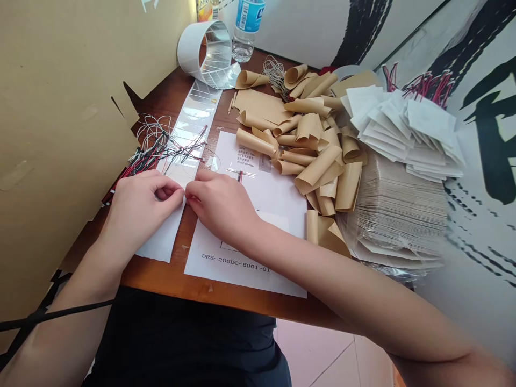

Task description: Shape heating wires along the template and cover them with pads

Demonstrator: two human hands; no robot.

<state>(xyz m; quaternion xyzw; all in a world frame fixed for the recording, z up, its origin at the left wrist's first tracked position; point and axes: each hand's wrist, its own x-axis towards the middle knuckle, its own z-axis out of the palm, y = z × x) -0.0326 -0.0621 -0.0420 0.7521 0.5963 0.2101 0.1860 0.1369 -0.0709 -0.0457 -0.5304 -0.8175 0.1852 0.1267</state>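
Observation:
My left hand (141, 209) and my right hand (220, 207) meet above the wooden table, fingertips together near the edge of a white paper strip (161, 239). Whatever lies between the fingertips is hidden or too thin to make out. My right hand rests partly on a printed sheet marked DRS-206DC-E001-01 (242, 263). A small wired component (241, 173) lies on that sheet, just beyond my right hand. A bundle of thin red, black and white wires (157, 150) lies beyond my left hand.
Curled kraft paper strips (318, 156) spread across the table's far right. White paper sleeves with red wires (403, 126) sit on a tall stack of paper sheets in plastic (395, 209). A coiled label roll (207, 54) and a water bottle (245, 29) stand at the back.

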